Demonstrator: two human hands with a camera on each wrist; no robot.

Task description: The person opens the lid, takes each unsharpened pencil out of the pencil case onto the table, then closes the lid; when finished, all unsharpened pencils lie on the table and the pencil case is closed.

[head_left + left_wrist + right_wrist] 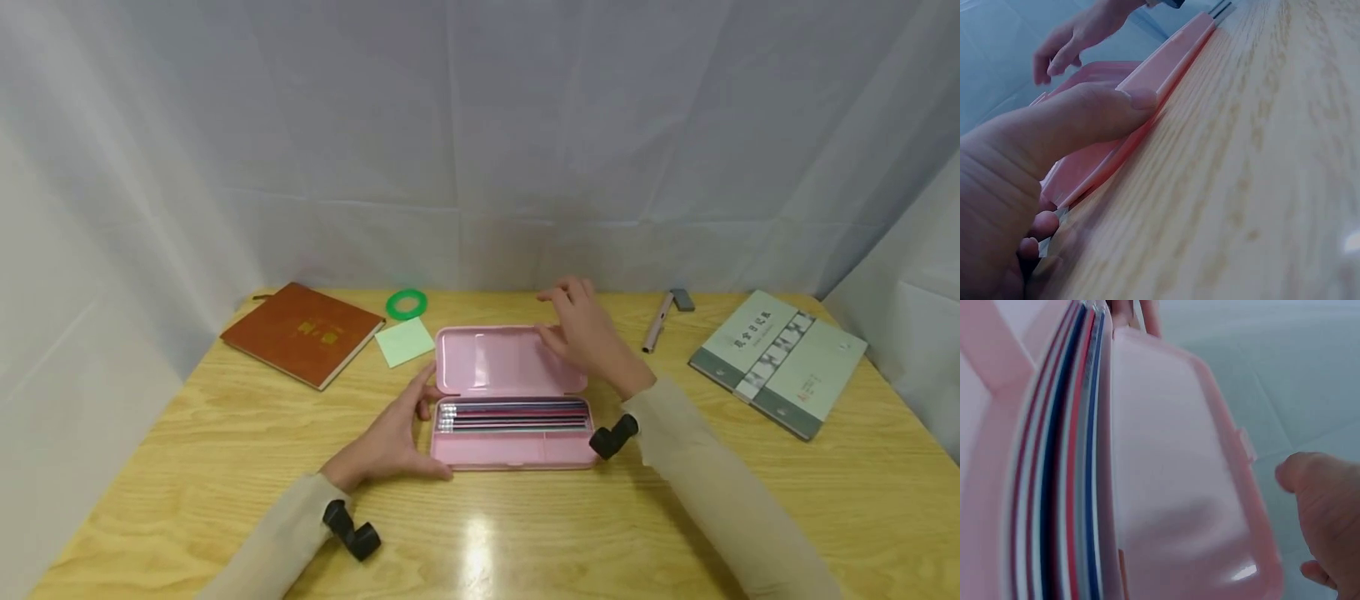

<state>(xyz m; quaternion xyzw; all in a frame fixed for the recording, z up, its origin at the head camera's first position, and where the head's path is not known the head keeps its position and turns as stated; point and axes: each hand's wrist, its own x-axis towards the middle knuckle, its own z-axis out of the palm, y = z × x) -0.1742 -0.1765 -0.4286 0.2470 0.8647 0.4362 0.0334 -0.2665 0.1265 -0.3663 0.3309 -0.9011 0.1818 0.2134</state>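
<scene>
A pink pencil case lies on the table with its lid folded back, away from the person. Several striped pencils lie side by side in its long rear compartment; the front compartments hold nothing. My left hand grips the left end of the case, its thumb along the front wall and the other fingers round toward the back corner. By the right end of the lid hovers my right hand, fingers loosely bent and holding nothing. In the right wrist view a gap shows between that hand's thumb and the lid's rim.
A brown notebook, a pale green note pad and a green tape ring lie to the left. At right are a pen, a grey eraser and a grey-green notebook. A pale curtain hangs behind the table.
</scene>
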